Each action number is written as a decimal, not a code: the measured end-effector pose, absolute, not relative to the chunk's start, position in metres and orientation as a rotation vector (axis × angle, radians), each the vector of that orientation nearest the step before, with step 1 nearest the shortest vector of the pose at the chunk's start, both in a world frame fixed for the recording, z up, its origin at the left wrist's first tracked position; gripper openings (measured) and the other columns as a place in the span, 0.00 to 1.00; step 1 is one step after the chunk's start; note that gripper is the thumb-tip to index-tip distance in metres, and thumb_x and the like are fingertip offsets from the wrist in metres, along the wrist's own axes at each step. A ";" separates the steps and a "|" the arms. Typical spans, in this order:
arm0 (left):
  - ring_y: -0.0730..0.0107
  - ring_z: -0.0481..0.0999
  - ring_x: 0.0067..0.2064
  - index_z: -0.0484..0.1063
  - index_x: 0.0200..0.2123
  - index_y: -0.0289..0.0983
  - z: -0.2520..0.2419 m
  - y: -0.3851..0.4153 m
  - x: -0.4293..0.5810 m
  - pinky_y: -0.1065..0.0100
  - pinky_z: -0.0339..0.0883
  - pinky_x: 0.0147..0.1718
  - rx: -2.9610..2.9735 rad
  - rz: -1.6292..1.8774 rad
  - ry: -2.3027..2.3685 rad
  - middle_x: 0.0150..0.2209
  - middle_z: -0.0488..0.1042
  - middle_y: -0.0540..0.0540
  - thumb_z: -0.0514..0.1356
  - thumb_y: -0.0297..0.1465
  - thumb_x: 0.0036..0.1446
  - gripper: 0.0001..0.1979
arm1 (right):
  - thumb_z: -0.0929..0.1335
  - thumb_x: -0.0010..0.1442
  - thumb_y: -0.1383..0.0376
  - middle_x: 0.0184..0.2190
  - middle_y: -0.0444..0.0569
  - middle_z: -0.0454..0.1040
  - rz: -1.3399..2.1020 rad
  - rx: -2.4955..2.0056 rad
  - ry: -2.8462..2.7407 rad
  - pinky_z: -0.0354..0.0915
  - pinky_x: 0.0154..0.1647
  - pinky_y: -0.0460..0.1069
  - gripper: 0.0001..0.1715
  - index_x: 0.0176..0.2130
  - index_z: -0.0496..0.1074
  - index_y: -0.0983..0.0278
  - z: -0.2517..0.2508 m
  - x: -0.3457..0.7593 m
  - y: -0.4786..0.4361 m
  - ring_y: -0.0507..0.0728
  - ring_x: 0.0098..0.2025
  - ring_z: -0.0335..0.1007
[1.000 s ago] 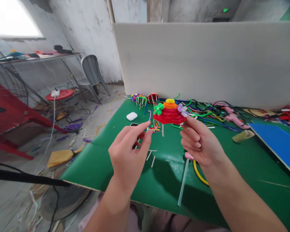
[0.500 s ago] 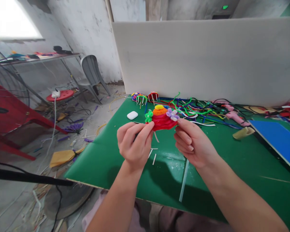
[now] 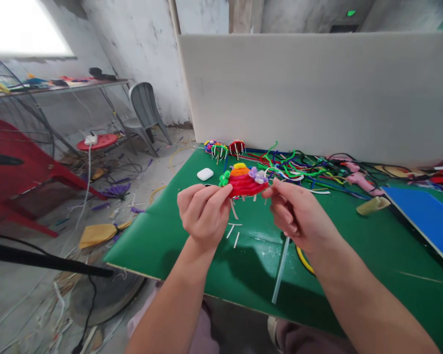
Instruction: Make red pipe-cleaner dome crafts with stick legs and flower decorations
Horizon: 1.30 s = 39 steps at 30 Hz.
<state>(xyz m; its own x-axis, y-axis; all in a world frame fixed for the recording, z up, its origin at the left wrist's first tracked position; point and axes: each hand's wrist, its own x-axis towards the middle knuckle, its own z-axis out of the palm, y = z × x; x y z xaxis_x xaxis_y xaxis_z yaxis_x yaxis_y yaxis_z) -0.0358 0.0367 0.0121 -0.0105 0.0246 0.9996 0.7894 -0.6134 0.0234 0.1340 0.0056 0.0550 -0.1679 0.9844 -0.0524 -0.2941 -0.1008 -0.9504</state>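
A small domed pipe-cleaner piece (image 3: 247, 186), banded red, orange and yellow, is raised above the green table. A green flower sits at its left edge and a purple-and-white one at its right. Short white strips hang from its lower rim. My left hand (image 3: 205, 211) pinches its lower left edge between thumb and fingers. Close by its right edge, my right hand (image 3: 299, 211) is closed, thumb near the forefinger and the other fingers curled; what lies between the tips is too small to make out. Below it, a clear stick (image 3: 281, 270) lies on the table.
Behind the hands are a white case (image 3: 205, 174), two similar domed pieces (image 3: 237, 147), tangled pipe cleaners (image 3: 288, 164) and a pink glue gun (image 3: 358, 181). A blue board (image 3: 424, 221) lies at right. A white partition (image 3: 317, 93) borders the table's back.
My right thumb has drawn slightly away from the piece's right edge. The piece is tilted a little, showing the white strips underneath. A yellow curve now shows by my right wrist.
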 end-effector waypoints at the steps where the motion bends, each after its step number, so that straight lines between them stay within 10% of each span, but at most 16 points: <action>1: 0.70 0.69 0.32 0.73 0.34 0.37 0.012 0.036 -0.035 0.67 0.64 0.33 -1.690 -1.680 -0.844 0.28 0.74 0.48 0.66 0.21 0.44 0.12 | 0.65 0.58 0.54 0.08 0.35 0.55 1.390 -0.988 -1.106 0.40 0.07 0.41 0.17 0.26 0.71 0.63 0.057 0.138 0.004 0.44 0.08 0.42; 12: 0.68 0.70 0.35 0.74 0.37 0.37 0.010 0.017 -0.017 0.65 0.64 0.34 -1.985 -1.554 -0.774 0.30 0.75 0.48 0.63 0.22 0.48 0.11 | 0.64 0.61 0.67 0.34 0.49 0.73 -0.366 -1.036 -2.225 0.62 0.27 0.44 0.10 0.40 0.74 0.65 0.072 0.159 -0.011 0.49 0.30 0.69; 39: 0.71 0.71 0.34 0.75 0.34 0.39 0.006 0.010 -0.015 0.66 0.61 0.33 -2.049 -1.544 -0.691 0.27 0.76 0.50 0.65 0.21 0.45 0.12 | 0.60 0.64 0.62 0.35 0.48 0.73 -0.104 -1.070 -2.401 0.62 0.29 0.44 0.13 0.38 0.73 0.62 0.076 0.166 -0.012 0.50 0.31 0.69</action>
<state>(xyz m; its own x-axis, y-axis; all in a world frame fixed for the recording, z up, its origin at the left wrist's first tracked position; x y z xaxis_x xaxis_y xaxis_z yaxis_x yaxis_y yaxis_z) -0.0146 0.0101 0.0061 0.2362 0.1074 0.9657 0.6487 -0.7574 -0.0744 0.1659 -0.0121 0.0763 -0.5624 0.6759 0.4762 0.7145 0.6872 -0.1315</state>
